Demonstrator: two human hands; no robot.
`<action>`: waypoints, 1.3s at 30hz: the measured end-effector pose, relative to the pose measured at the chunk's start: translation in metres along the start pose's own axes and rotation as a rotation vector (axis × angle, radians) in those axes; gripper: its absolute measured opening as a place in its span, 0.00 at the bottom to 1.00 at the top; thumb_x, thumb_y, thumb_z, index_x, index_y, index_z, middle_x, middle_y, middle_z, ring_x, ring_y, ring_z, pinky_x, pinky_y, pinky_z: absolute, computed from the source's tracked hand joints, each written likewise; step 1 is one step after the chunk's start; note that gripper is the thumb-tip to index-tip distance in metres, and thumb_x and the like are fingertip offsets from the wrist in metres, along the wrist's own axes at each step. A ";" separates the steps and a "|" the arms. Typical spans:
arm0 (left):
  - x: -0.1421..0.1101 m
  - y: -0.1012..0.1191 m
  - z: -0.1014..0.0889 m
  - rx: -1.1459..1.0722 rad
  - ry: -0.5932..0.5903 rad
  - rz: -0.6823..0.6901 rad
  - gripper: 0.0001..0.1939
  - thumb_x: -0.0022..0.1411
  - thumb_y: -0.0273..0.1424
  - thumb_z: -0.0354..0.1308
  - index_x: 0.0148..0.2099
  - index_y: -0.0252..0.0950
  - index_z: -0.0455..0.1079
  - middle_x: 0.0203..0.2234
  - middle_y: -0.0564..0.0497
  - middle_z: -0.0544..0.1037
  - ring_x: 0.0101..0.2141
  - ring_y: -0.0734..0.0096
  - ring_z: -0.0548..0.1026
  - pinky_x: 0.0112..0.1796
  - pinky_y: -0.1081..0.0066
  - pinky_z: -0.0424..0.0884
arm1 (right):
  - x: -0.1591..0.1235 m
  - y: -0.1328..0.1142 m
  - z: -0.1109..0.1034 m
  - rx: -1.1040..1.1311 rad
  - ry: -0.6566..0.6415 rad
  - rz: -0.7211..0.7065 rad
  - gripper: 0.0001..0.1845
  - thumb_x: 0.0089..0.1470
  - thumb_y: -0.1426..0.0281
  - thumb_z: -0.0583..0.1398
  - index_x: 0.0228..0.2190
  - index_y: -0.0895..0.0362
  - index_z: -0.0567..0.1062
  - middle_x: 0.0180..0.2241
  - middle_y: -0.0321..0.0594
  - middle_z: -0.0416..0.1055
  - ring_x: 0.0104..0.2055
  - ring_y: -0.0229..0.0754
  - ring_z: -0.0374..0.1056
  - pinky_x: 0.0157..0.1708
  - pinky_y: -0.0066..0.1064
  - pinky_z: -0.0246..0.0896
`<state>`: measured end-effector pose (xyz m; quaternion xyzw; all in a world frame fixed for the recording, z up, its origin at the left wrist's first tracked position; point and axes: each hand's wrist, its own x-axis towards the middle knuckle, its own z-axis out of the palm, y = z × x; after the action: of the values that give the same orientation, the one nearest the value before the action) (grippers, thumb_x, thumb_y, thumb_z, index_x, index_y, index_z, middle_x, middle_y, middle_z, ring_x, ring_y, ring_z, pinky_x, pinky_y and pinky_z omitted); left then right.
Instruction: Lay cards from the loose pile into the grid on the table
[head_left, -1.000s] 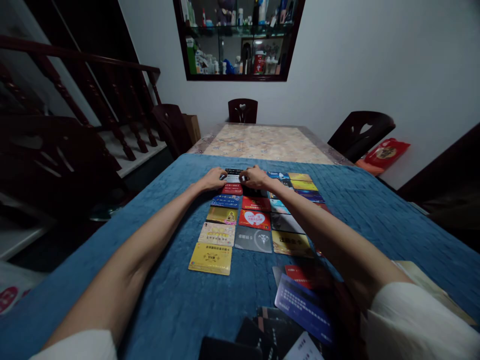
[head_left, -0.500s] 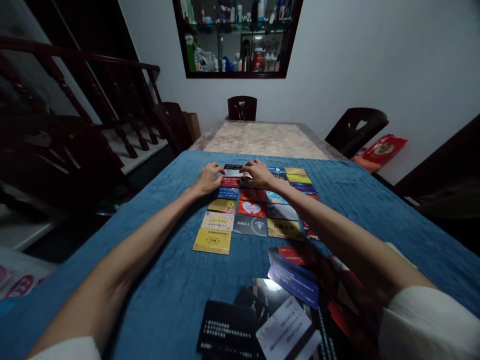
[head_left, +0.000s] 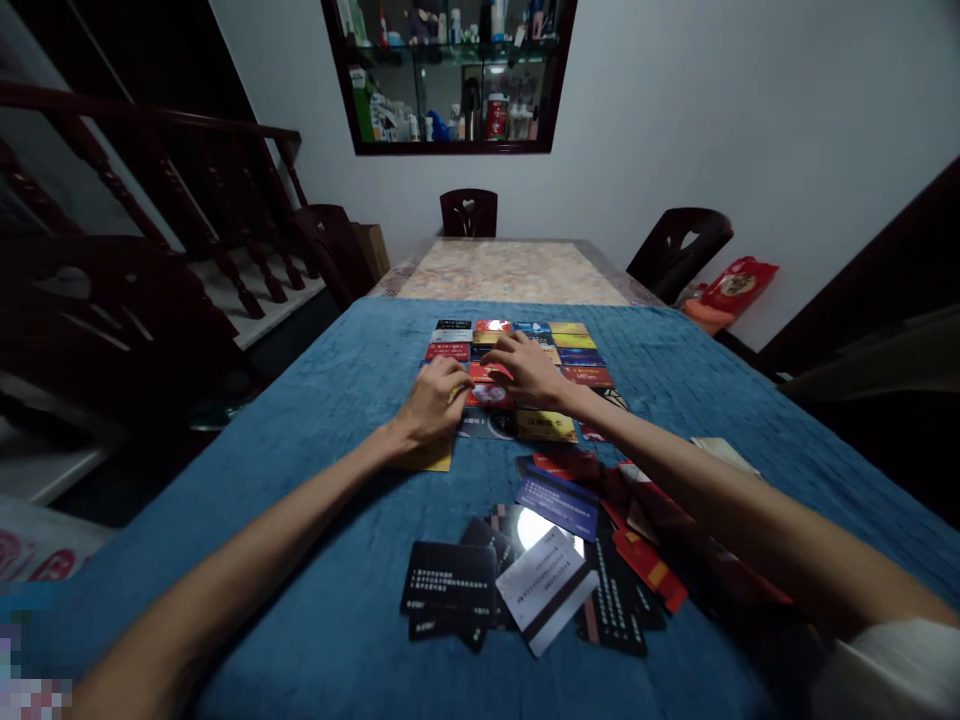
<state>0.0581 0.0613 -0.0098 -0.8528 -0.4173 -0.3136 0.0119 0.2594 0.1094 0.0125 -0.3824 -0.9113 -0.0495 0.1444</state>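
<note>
Several plastic cards lie edge to edge in a grid on a blue cloth. My left hand [head_left: 435, 402] rests over the grid's left column, its fingers bent, thumb apart, covering most of the gold cards there. Below it, part of a yellow card [head_left: 429, 458] shows. My right hand [head_left: 529, 372] hovers or rests over the middle columns, fingers spread and bent, above a red card with a white heart [head_left: 491, 394]. A grey card [head_left: 486, 424] and a gold card [head_left: 546, 427] lie just nearer than it. Whether fingertips touch the cards is unclear.
A loose pile of cards lies nearer me, with a black card [head_left: 450, 580], a white card [head_left: 546, 590] and a purple card [head_left: 559, 503]. The blue cloth [head_left: 315, 560] covers the near tabletop. Chairs stand around; a red bag [head_left: 739, 287] is at right.
Both hands have drawn back toward me from the far rows, the left now lower on the left column. The far cards are uncovered. The view has shifted slightly.
</note>
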 end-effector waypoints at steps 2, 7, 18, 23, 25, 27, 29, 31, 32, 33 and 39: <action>-0.008 0.023 0.000 -0.010 -0.053 0.026 0.09 0.65 0.26 0.52 0.38 0.35 0.75 0.38 0.45 0.76 0.42 0.60 0.70 0.45 0.58 0.68 | -0.019 -0.003 -0.001 0.005 0.011 -0.010 0.15 0.60 0.70 0.56 0.47 0.57 0.76 0.46 0.49 0.71 0.48 0.52 0.58 0.45 0.39 0.53; -0.024 0.073 0.000 -0.040 -0.200 0.108 0.09 0.64 0.28 0.52 0.43 0.37 0.74 0.40 0.44 0.76 0.45 0.57 0.70 0.46 0.55 0.67 | -0.072 -0.012 -0.004 0.025 0.025 0.004 0.13 0.60 0.69 0.56 0.44 0.53 0.77 0.42 0.46 0.72 0.46 0.49 0.61 0.41 0.37 0.52; -0.034 0.105 0.021 -0.115 -0.412 0.097 0.17 0.61 0.34 0.58 0.52 0.39 0.69 0.52 0.42 0.73 0.53 0.52 0.68 0.52 0.49 0.65 | -0.149 -0.021 -0.004 0.159 -0.033 0.078 0.13 0.62 0.69 0.55 0.45 0.54 0.76 0.43 0.47 0.74 0.44 0.47 0.65 0.43 0.39 0.60; -0.042 0.107 0.022 -0.152 -0.404 0.100 0.20 0.61 0.37 0.59 0.55 0.40 0.70 0.53 0.41 0.72 0.54 0.51 0.68 0.53 0.47 0.63 | -0.156 -0.022 0.000 0.226 -0.017 0.061 0.14 0.64 0.69 0.53 0.45 0.55 0.77 0.44 0.48 0.73 0.45 0.47 0.66 0.44 0.39 0.63; -0.044 0.107 0.020 -0.157 -0.416 0.103 0.21 0.61 0.38 0.60 0.56 0.38 0.69 0.54 0.41 0.71 0.55 0.51 0.68 0.54 0.48 0.62 | -0.158 -0.023 -0.001 0.221 -0.021 0.054 0.14 0.64 0.69 0.53 0.44 0.56 0.77 0.43 0.49 0.73 0.45 0.47 0.66 0.43 0.39 0.63; -0.046 0.106 0.019 -0.158 -0.430 0.107 0.23 0.61 0.38 0.61 0.57 0.37 0.69 0.55 0.40 0.71 0.55 0.51 0.67 0.54 0.48 0.62 | -0.160 -0.025 -0.003 0.207 -0.027 0.045 0.14 0.63 0.70 0.53 0.44 0.57 0.77 0.42 0.49 0.72 0.44 0.47 0.66 0.42 0.38 0.63; -0.047 0.106 0.017 -0.158 -0.439 0.116 0.25 0.60 0.39 0.62 0.57 0.38 0.68 0.55 0.40 0.71 0.55 0.50 0.66 0.54 0.48 0.61 | -0.162 -0.026 -0.005 0.196 -0.024 0.037 0.13 0.64 0.70 0.53 0.43 0.57 0.77 0.40 0.48 0.72 0.42 0.46 0.66 0.41 0.38 0.63; -0.047 0.106 0.017 -0.162 -0.438 0.127 0.26 0.59 0.40 0.62 0.58 0.40 0.68 0.55 0.41 0.71 0.55 0.50 0.67 0.54 0.47 0.61 | -0.164 -0.028 -0.008 0.191 -0.019 0.035 0.13 0.64 0.70 0.53 0.42 0.56 0.77 0.39 0.48 0.72 0.41 0.46 0.66 0.39 0.37 0.62; -0.048 0.106 0.017 -0.164 -0.435 0.131 0.26 0.58 0.40 0.63 0.58 0.41 0.68 0.54 0.41 0.71 0.54 0.50 0.67 0.53 0.47 0.61 | -0.165 -0.029 -0.009 0.190 -0.018 0.038 0.13 0.64 0.70 0.53 0.41 0.56 0.76 0.39 0.47 0.71 0.40 0.45 0.65 0.39 0.37 0.62; -0.048 0.107 0.017 -0.167 -0.431 0.134 0.26 0.58 0.40 0.63 0.58 0.41 0.68 0.54 0.41 0.71 0.53 0.51 0.67 0.53 0.47 0.62 | -0.165 -0.030 -0.010 0.192 -0.019 0.042 0.12 0.64 0.69 0.52 0.40 0.56 0.76 0.38 0.47 0.71 0.39 0.45 0.65 0.38 0.37 0.62; -0.049 0.108 0.017 -0.154 -0.417 0.145 0.25 0.58 0.41 0.63 0.56 0.40 0.70 0.51 0.41 0.73 0.51 0.52 0.68 0.51 0.49 0.64 | -0.168 -0.031 -0.012 0.229 -0.047 0.058 0.10 0.63 0.70 0.52 0.38 0.56 0.74 0.38 0.47 0.70 0.40 0.46 0.65 0.39 0.37 0.62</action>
<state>0.1227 -0.0390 -0.0235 -0.9252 -0.3235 -0.1600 -0.1173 0.3526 -0.0297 -0.0257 -0.3905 -0.9028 0.0682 0.1670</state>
